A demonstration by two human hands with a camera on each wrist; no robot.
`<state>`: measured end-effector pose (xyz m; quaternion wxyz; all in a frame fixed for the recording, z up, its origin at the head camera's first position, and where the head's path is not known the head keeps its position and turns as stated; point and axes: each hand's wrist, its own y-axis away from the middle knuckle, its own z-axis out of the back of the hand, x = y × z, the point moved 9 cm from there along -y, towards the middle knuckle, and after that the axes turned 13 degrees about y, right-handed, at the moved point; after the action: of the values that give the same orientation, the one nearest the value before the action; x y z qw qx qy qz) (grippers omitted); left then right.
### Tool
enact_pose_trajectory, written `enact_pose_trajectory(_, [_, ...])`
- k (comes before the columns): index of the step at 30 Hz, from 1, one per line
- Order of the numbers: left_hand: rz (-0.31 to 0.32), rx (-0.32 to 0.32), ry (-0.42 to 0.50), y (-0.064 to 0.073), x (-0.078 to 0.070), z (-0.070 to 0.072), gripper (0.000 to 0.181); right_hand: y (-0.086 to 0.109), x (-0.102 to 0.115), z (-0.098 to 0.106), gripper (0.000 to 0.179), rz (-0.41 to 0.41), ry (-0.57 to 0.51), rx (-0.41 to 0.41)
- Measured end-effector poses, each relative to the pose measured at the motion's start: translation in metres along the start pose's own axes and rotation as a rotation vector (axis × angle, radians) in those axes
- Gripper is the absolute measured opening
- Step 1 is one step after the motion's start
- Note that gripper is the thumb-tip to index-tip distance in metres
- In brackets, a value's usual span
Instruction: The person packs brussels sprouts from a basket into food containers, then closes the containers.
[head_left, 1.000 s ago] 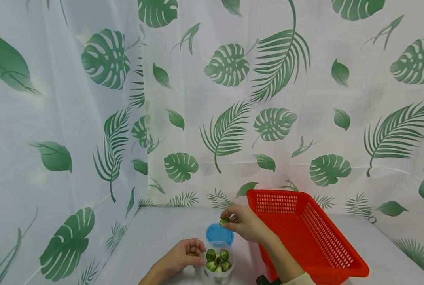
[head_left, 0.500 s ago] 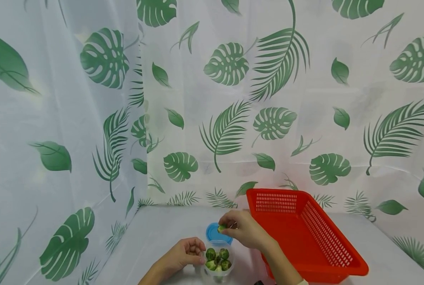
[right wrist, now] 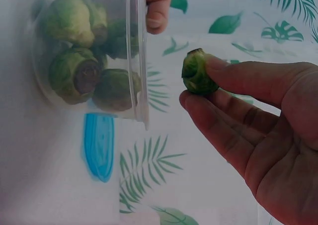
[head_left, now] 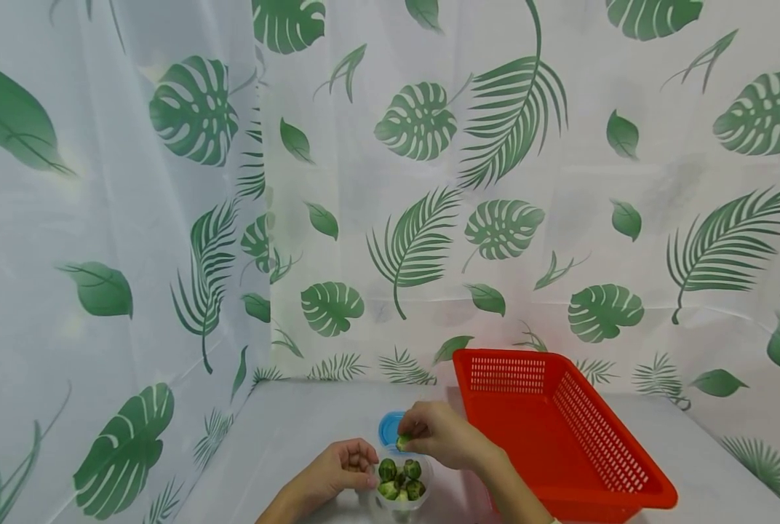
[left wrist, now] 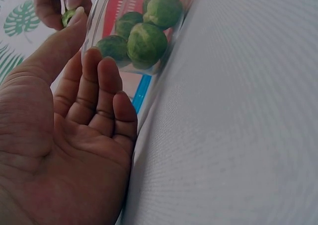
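Between thumb and fingertips, my right hand (head_left: 442,434) pinches a small green Brussels sprout (right wrist: 197,75). The sprout is above and beside the rim of a clear plastic tub (right wrist: 140,61), at the tub's back edge in the head view. Several Brussels sprouts (head_left: 401,480) lie inside the tub. My left hand (head_left: 343,469) is at the tub's left side, its fingers loosely bent and fingertips right at the outer wall in the left wrist view. Its palm (left wrist: 74,160) holds nothing. A blue lid (head_left: 388,428) lies behind the tub, partly covered by my right hand.
A large red plastic basket (head_left: 560,437) with perforated sides stands on the right, close to my right forearm. The white table (head_left: 298,415) meets a leaf-patterned curtain (head_left: 423,255) at the back and left.
My right hand, holding the sprout, has come down and nearer, from over the blue lid to the tub's back rim. My left hand stays beside the tub.
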<state>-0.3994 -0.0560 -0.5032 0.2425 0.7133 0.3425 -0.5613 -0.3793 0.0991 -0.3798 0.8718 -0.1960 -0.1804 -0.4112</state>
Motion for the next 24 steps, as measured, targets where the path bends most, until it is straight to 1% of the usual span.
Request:
enact_pose_trajectory(6, [-0.007, 0.003, -0.004, 0.0, -0.001, -0.001, 0.022, 0.0, 0.0, -0.008, 0.013, 0.001, 0.001, 0.04])
enact_pose_trajectory(12, [-0.01, 0.016, -0.004, 0.002, -0.003, -0.003, 0.023, -0.001, 0.002, -0.017, 0.015, -0.005, -0.018, 0.099])
enact_pose_trajectory(18, [-0.02, 0.011, -0.014, 0.001, -0.002, -0.001, 0.022, -0.002, 0.006, -0.024, 0.015, 0.022, 0.004, 0.113])
enact_pose_trajectory(24, [-0.022, 0.014, -0.005, 0.0, -0.001, -0.001, 0.024, -0.001, 0.007, -0.029, 0.012, 0.028, 0.045, 0.117])
